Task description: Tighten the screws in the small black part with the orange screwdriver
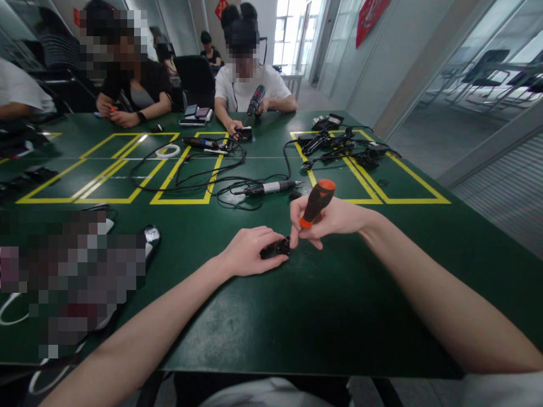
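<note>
My left hand (254, 251) rests on the green table, its thumb and fingers closed around a small black part (283, 246) that stands on the surface. A screwdriver (318, 204) with a black and orange handle is in my right hand (331, 220), its handle leaning up to the right. The tip of the screwdriver points down toward the black part; the shaft is mostly hidden by my fingers, and I cannot tell whether it touches. Just beyond my right hand lies a small black piece (296, 194).
A grey and black electric screwdriver (271, 188) with a looping black cable lies ahead. Black cables and parts (335, 144) are heaped at the far right. A white ring (167, 151) sits inside yellow tape lines. Across the table, a person (258, 85) holds a power drill (255, 100).
</note>
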A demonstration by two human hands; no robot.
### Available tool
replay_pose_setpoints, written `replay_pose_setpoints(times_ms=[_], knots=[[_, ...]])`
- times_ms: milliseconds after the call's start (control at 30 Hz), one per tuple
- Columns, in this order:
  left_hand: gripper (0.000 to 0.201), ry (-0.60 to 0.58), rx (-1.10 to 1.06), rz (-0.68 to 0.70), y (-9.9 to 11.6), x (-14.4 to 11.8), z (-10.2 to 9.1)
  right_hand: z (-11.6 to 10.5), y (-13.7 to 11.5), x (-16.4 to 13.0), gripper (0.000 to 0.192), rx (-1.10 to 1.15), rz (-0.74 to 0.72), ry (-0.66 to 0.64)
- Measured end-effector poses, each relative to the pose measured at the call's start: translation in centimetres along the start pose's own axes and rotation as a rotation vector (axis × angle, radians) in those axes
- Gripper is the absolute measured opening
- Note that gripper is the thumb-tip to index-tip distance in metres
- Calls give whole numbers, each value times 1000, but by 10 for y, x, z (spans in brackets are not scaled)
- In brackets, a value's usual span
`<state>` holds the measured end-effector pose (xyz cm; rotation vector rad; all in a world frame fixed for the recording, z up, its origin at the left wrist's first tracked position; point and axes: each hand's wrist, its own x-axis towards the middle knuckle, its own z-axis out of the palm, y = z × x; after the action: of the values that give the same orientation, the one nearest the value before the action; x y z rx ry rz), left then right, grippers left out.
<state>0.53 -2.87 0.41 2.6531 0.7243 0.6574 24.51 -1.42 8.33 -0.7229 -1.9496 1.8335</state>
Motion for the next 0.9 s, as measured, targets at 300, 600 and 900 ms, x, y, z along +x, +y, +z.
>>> replay_pose_setpoints(times_ms=[300,600,900], knots=[[31,2,8,-13,0,0,1,-5,1,4,13,-191,-127,-11],[33,1,9,-10,-1,-1,2,-3,-2,0,26,-144,-27,51],[32,26,-2,13,-1,-1,1,-4,-3,0,13,-192,-96,23]])
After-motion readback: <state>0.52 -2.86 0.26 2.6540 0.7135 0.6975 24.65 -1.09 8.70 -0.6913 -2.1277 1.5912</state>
